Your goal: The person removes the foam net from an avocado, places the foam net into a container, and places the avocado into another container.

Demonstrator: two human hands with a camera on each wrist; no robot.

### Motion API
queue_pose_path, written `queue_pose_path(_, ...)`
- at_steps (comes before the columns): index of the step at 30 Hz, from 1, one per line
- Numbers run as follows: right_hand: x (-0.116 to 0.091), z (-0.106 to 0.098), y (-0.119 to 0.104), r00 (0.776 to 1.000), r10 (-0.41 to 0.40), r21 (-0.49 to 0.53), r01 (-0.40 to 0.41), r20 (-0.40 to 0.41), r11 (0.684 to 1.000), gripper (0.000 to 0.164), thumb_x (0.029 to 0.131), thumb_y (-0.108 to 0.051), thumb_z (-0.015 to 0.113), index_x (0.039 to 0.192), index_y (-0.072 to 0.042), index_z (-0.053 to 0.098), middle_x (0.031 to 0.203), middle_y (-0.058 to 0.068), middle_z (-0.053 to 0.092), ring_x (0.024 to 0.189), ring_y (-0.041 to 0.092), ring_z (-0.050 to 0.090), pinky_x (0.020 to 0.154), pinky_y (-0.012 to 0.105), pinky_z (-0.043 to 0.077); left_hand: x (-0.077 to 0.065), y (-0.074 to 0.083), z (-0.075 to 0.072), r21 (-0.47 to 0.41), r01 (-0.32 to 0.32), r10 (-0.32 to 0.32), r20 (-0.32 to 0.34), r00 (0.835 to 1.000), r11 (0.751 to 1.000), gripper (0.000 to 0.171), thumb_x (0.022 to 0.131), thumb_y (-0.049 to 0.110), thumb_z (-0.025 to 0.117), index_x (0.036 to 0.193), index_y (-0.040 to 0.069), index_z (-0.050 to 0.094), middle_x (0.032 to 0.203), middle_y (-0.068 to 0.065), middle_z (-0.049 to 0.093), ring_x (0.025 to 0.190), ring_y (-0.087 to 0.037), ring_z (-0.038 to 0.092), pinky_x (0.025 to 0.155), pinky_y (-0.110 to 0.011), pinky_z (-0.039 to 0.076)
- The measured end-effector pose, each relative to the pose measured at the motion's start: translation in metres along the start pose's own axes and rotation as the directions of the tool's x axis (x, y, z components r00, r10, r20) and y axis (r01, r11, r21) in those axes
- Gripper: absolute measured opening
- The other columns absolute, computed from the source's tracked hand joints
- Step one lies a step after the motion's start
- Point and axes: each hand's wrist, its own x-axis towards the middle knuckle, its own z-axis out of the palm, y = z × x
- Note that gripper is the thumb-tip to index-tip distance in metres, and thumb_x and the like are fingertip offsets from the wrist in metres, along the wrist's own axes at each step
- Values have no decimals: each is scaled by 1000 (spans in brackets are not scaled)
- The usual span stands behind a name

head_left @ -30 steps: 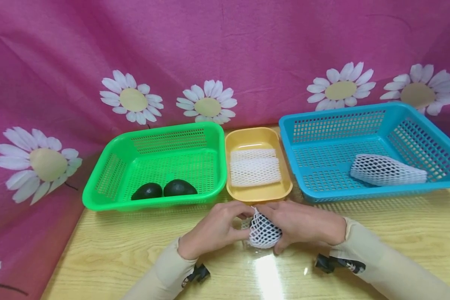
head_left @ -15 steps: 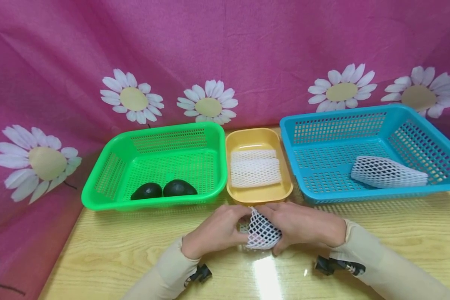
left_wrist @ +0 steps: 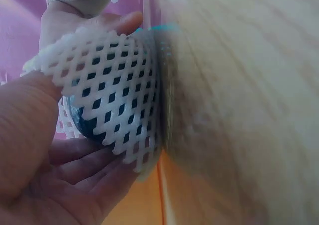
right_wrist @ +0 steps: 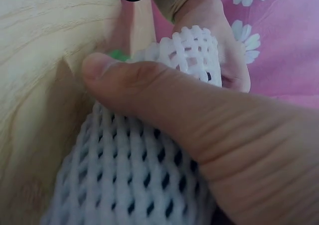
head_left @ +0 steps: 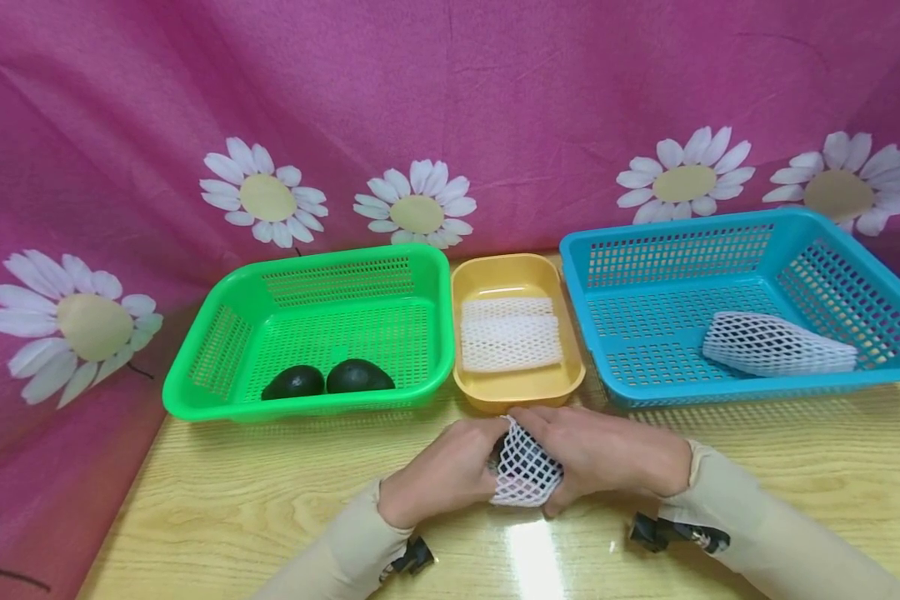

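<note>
A white foam net (head_left: 527,473) lies around a dark avocado (left_wrist: 82,117) on the table in front of the orange tray. My left hand (head_left: 450,468) holds the net's open end, thumb at the rim and fingers along the opposite side, as the left wrist view shows. Dark avocado skin shows through the mesh and at the opening. From the other side my right hand (head_left: 615,450) grips the netted avocado, its thumb (right_wrist: 134,83) laid across the mesh. The right hand's other fingers are hidden behind the net.
A green basket (head_left: 195,358) at the left holds two avocados (head_left: 360,377). In the orange tray (head_left: 517,390) lie flat white foam nets (head_left: 510,342). The blue basket (head_left: 645,333) at the right contains a netted avocado (head_left: 776,343). A pink flowered cloth (head_left: 495,100) hangs behind.
My left hand has moved slightly right and closer around the net's open end. The net's rim has opened out and shifted a little; the right hand stays nearly in place.
</note>
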Motion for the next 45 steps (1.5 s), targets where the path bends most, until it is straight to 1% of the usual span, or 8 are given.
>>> queue_pose_path(3, 0, -1, -1, 1000, 10, -12, -10, 3, 1000, 101, 55, -40, 90, 138, -4, 44, 121, 2, 63, 102, 14, 64, 90, 38, 55, -1, 0, 0, 36, -6, 7, -11, 1000, 999, 35, 75, 11, 76, 107, 14, 62, 88, 8, 66, 76, 2, 58, 69, -8, 48)
queue_pose_path(7, -1, -1, -2, 1000, -3, -22, 2, -12, 1000, 89, 57, -39, 89, 130, -10, 48, 116, -5, 62, 99, 10, 62, 87, 34, 55, -2, 0, -2, 57, 9, -9, -3, 1000, 998, 42, 69, 3, 73, 108, 13, 62, 86, 8, 65, 73, 2, 56, 65, -8, 46)
queue_pose_path(13, -2, -4, 0, 1000, -17, -13, 17, -23, 1000, 84, 59, -30, 86, 132, -16, 47, 114, -6, 62, 98, 7, 62, 86, 31, 56, -3, -1, -8, 30, 36, -37, 22, 999, 999, 41, 65, 3, 72, 103, 15, 62, 84, 10, 63, 71, 1, 55, 62, -7, 45)
queue_pose_path(17, -2, -7, 0, 1000, -7, 0, 7, -7, 1000, 75, 62, -25, 83, 129, -18, 51, 110, -6, 64, 94, 6, 62, 82, 27, 56, -4, -3, -11, 23, 53, -54, 36, 998, 998, 41, 66, 9, 76, 104, 15, 62, 85, 10, 64, 72, 0, 56, 63, -9, 46)
queue_pose_path(28, -4, -11, 5, 1000, -18, 8, 18, -9, 1000, 59, 70, -19, 81, 124, -14, 57, 108, -1, 68, 92, 11, 66, 80, 27, 57, -6, -5, -20, 45, 143, -145, 52, 988, 989, 63, 69, 34, 79, 124, 9, 60, 106, 1, 70, 86, -5, 60, 77, -17, 49)
queue_pose_path(35, -5, -12, 6, 999, -36, -18, 36, -14, 999, 56, 76, -26, 81, 126, -15, 57, 111, 1, 70, 94, 13, 68, 81, 29, 58, -6, -7, -18, 47, 117, -119, 61, 991, 992, 62, 71, 37, 77, 125, 12, 59, 107, 4, 68, 89, -5, 60, 79, -17, 48)
queue_pose_path(40, -5, -12, 5, 998, -52, -16, 52, -28, 999, 58, 76, -25, 81, 128, -15, 57, 111, 3, 71, 96, 16, 70, 83, 30, 58, -6, -7, -14, 57, 62, -65, 67, 996, 996, 55, 72, 37, 77, 119, 15, 60, 103, 7, 66, 87, -2, 58, 76, -14, 47)
queue_pose_path(45, -3, -10, 4, 995, -82, -15, 81, -52, 997, 58, 75, -25, 82, 127, -14, 58, 110, 1, 71, 96, 14, 70, 83, 30, 58, -5, -5, -11, 71, 54, -60, 81, 995, 996, 56, 72, 34, 79, 119, 14, 59, 102, 7, 65, 85, -1, 57, 74, -12, 48)
